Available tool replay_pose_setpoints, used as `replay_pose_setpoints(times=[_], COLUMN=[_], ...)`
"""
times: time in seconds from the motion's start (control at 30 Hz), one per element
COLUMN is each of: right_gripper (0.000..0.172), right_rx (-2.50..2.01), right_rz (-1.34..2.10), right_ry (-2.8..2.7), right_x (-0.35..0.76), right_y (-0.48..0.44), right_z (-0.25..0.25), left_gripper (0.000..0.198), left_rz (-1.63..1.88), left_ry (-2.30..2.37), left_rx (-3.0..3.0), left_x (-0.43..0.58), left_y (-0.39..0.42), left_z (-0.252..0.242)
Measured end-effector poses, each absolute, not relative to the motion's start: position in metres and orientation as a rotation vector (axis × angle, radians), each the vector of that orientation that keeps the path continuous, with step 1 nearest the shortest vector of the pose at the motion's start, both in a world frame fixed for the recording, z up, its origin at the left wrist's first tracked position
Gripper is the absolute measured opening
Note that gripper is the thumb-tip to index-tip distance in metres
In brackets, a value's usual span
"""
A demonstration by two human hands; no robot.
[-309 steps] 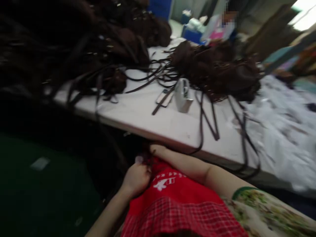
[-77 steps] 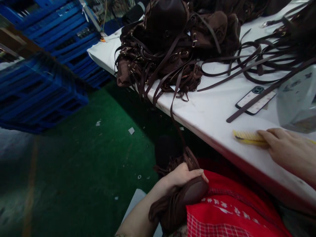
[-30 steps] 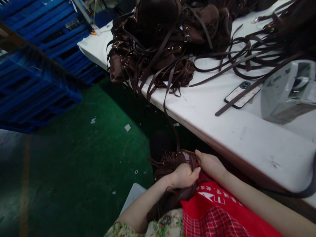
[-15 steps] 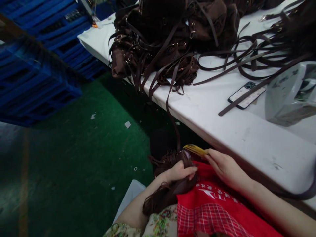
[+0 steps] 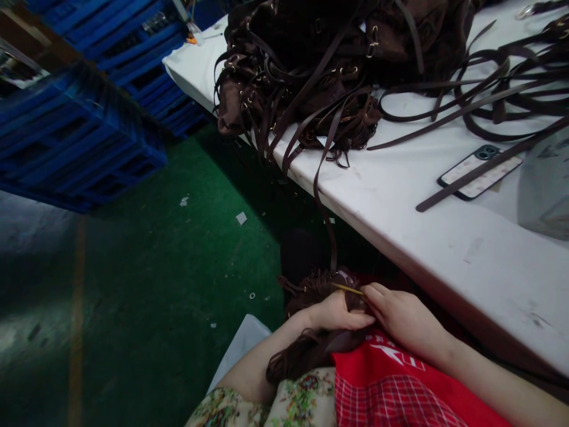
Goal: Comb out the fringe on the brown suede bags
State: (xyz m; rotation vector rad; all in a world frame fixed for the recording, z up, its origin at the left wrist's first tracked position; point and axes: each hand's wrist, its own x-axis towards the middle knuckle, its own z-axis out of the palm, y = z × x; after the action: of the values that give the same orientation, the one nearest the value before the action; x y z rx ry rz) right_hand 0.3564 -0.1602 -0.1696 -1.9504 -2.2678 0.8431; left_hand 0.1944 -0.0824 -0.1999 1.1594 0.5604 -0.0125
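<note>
A dark brown fringed bag (image 5: 316, 284) lies on the lap, and a long thin strap runs from it up to the table edge. My left hand (image 5: 338, 311) is closed round the bag's fringe, with the thumb stretched to the right. My right hand (image 5: 400, 314) pinches a yellow comb (image 5: 347, 289), which appears edge-on as a thin line against the fringe just above my left hand. The two hands are close together, and the comb's teeth cannot be made out. A red apron (image 5: 377, 379) lies beneath them.
A white table (image 5: 400, 237) bears a heap of brown bags (image 5: 306, 89), loose straps (image 5: 471, 101), a phone (image 5: 478, 178) under one strap, and a clear plastic container (image 5: 544, 190). Blue pallets (image 5: 75, 136) stand at left on the green floor (image 5: 195, 255), among paper scraps.
My right hand has brought the comb down to the fringe and turned it from broad side to edge-on. My left hand keeps its grip. The view has shifted slightly left.
</note>
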Motion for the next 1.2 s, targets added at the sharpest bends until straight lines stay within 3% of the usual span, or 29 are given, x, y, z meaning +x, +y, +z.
replay_pose_setpoints(times=[0.17, 0.57, 0.7, 0.8, 0.9, 1.0, 1.2], right_gripper=[0.019, 0.029, 0.029, 0.025, 0.022, 0.030, 0.019], right_rx=[-2.007, -2.404, -2.177, -1.992, -1.825, -1.709, -1.931], right_rz=[0.971, 0.749, 0.956, 0.883, 0.786, 0.740, 0.781], right_ry=[-2.160, -1.954, -1.672, -1.572, -1.788, -2.166, -2.332], right_x=[0.364, 0.393, 0.392, 0.378, 0.364, 0.354, 0.351], right_y=[-0.159, -0.153, -0.157, -0.161, -0.165, -0.166, -0.159], right_z=[-0.186, -0.212, -0.208, -0.186, -0.165, -0.160, -0.169], left_gripper=[0.040, 0.032, 0.032, 0.042, 0.043, 0.040, 0.030], left_rz=[0.009, 0.065, 0.113, 0.052, 0.078, 0.087, -0.011], left_ry=[0.478, 0.536, 0.600, 0.610, 0.619, 0.620, 0.618], left_rx=[1.305, 1.374, 1.153, 1.056, 0.991, 0.930, 1.046], left_x=[0.193, 0.190, 0.186, 0.183, 0.182, 0.182, 0.182], left_y=[-0.084, -0.086, -0.081, -0.074, -0.070, -0.072, -0.079], left_z=[-0.192, -0.189, -0.199, -0.213, -0.219, -0.215, -0.208])
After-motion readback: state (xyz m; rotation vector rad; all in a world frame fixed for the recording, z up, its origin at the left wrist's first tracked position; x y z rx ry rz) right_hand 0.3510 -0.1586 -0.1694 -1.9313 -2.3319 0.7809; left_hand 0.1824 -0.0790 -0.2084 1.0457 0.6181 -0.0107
